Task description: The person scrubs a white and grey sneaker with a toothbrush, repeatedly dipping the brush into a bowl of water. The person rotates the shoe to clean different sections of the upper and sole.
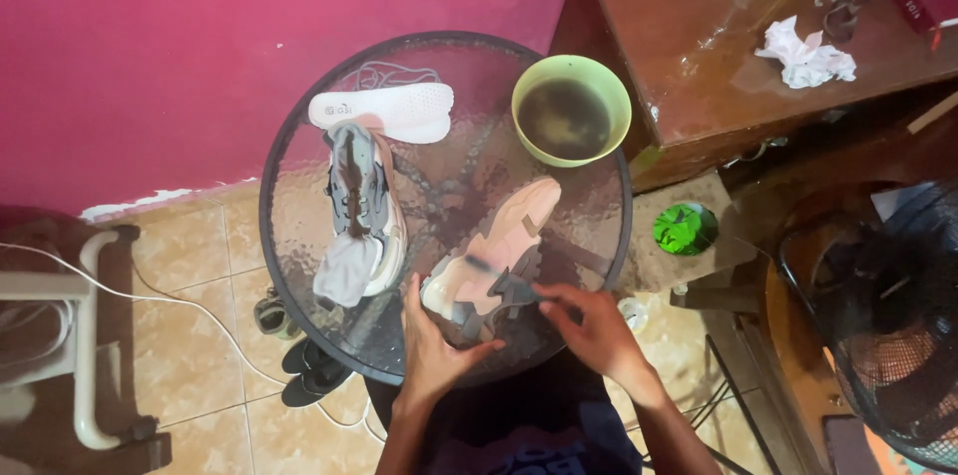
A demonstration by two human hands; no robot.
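Against a magenta wall, on the round glass-topped table [299, 226], your left hand [431, 350] cups the pink sneaker's [494, 250] heel while your right hand [597, 325] pinches a dark brush [504, 280], the brimming green bowl [571, 109] near enough to spill if jolted.

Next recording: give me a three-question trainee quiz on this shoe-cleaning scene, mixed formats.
1. True or false: the green bowl holds clear water.
2. What lies on the glass table beyond the grey shoe? A) insole B) sponge C) towel
3. What does the right hand hold against the pink shoe?

Key: 1. False, the water is murky brown. 2. A, a white insole. 3. A small brush; the left hand steadies the heel.
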